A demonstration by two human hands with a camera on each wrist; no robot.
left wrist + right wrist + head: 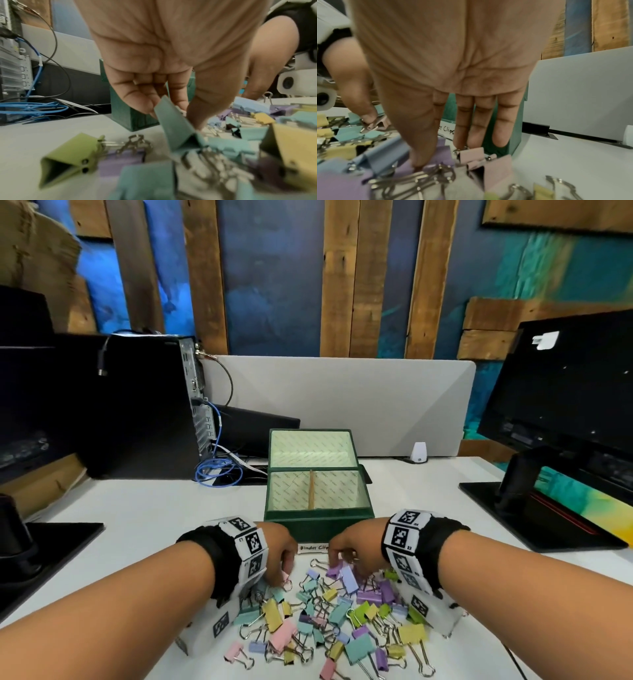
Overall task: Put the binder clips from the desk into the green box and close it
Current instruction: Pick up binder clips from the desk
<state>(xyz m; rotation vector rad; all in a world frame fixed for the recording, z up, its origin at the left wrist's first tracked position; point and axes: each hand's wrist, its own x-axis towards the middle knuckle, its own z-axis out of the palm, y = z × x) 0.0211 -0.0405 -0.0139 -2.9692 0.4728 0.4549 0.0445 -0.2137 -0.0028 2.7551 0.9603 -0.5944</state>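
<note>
The green box [318, 525] stands open mid-desk, lid upright, a wooden divider inside and nothing else in it. Its label [313, 547] reads "Binder Clips". Several pastel binder clips [325, 618] lie heaped on the desk in front of it. My left hand [282, 568] is at the pile's far left edge and pinches a pink clip [375, 124], fingers curled [171, 111]. My right hand [337, 559] is at the pile's far edge near the label. Its thumb and fingers pinch a purple clip [440, 150]; a pink clip [471, 155] lies below its fingertips.
A black computer tower [147, 405] with coiled blue cable [219, 470] stands back left. A monitor [565, 392] on a black base [534, 515] is at the right, another stand base [51, 553] at the left. A grey divider panel [342, 405] rises behind the box.
</note>
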